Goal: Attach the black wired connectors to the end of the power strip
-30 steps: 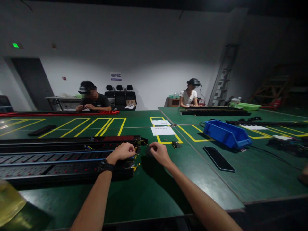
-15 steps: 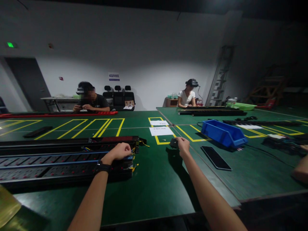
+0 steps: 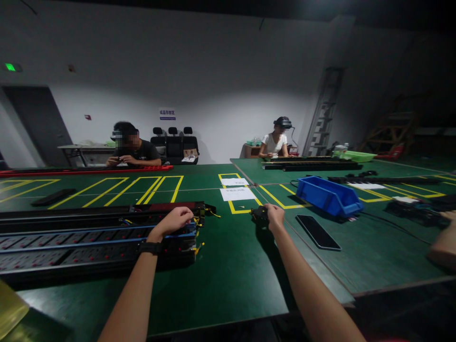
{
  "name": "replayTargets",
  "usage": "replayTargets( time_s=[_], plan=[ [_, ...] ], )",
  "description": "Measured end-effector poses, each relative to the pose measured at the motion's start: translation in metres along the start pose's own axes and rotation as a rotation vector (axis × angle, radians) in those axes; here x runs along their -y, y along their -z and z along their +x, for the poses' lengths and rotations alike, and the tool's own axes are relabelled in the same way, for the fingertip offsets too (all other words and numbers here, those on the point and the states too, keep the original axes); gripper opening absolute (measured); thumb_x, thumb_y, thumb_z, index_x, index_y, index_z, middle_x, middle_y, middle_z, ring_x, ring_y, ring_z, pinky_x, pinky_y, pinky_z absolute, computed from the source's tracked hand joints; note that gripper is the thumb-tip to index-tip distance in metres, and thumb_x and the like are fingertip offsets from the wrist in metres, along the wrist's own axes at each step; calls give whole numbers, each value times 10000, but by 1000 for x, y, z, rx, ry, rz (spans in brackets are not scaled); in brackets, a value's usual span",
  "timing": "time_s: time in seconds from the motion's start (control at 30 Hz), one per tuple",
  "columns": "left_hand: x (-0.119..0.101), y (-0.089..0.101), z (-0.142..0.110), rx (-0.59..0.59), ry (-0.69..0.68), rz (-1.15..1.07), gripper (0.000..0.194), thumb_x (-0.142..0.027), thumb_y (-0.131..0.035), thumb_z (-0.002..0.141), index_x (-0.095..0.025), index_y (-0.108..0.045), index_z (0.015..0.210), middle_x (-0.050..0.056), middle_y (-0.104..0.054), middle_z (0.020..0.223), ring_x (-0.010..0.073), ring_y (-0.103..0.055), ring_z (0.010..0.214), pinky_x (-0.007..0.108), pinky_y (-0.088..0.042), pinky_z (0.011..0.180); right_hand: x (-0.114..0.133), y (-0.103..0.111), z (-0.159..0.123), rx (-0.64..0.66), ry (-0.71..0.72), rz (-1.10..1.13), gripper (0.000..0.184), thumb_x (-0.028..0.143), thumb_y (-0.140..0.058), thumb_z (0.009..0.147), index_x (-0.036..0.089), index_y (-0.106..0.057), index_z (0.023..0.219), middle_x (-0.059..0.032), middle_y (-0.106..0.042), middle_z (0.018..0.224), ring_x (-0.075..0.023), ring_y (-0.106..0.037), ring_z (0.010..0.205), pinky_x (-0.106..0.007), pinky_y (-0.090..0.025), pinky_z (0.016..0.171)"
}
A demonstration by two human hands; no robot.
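Observation:
Long black power strips (image 3: 89,259) with dark socket blocks, red switches and blue edging lie side by side on the left. My left hand (image 3: 176,220), with a dark band at the wrist, rests over their right end. Its fingers are curled together near the yellow wire ends (image 3: 199,248); what they pinch, if anything, is hidden. In my right hand (image 3: 275,217) is a small black part (image 3: 259,214), held by its right side just above the green table (image 3: 228,266). The exact kind of that part cannot be made out.
Right of my right hand lie a phone (image 3: 318,232) and a blue bin (image 3: 329,197). White paper labels (image 3: 238,194) and yellow tape outlines mark the table. Two people sit across it behind long strips. Another person's arm (image 3: 443,244) shows at the right edge.
The small black part has turned in my right hand and now shows a different side. My left hand stays over the strip ends, almost unmoved. The view has shifted slightly.

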State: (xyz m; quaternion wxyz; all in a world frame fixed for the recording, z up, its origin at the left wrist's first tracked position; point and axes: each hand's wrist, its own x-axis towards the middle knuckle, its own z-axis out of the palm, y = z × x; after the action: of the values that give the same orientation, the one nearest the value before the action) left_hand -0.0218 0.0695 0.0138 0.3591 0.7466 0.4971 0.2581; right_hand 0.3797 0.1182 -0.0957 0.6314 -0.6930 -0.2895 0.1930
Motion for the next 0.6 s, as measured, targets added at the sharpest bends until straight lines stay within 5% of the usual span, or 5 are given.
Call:
replayTargets(
  time_s=[0.13,0.33,0.6],
  plan=[
    [-12,-7,-1,16,13,-268,292,-474,-597,826,-189,-532,832,-34,-576,675,65,-396,471,220,-267,464,1,5,4,-89,-103,-21,269,377,-576,741,177,-706,865,-82,-728,833,-206,-636,737,-240,-459,533],
    [-34,-32,-4,134,-76,-535,309,-450,-666,851,-192,-513,923,45,-714,843,81,-557,584,210,-340,509,5,7,0,-26,-166,60,326,304,-605,742,140,-724,998,-61,-712,780,-177,-607,668,-221,-448,492],
    [-43,-59,-2,220,-179,-454,327,-411,-760,800,-173,-574,924,57,-725,943,90,-585,675,246,-442,630,10,8,-8,71,-168,36,288,272,-659,737,134,-712,984,-44,-675,675,-170,-622,598,-236,-508,550]
  ],
)
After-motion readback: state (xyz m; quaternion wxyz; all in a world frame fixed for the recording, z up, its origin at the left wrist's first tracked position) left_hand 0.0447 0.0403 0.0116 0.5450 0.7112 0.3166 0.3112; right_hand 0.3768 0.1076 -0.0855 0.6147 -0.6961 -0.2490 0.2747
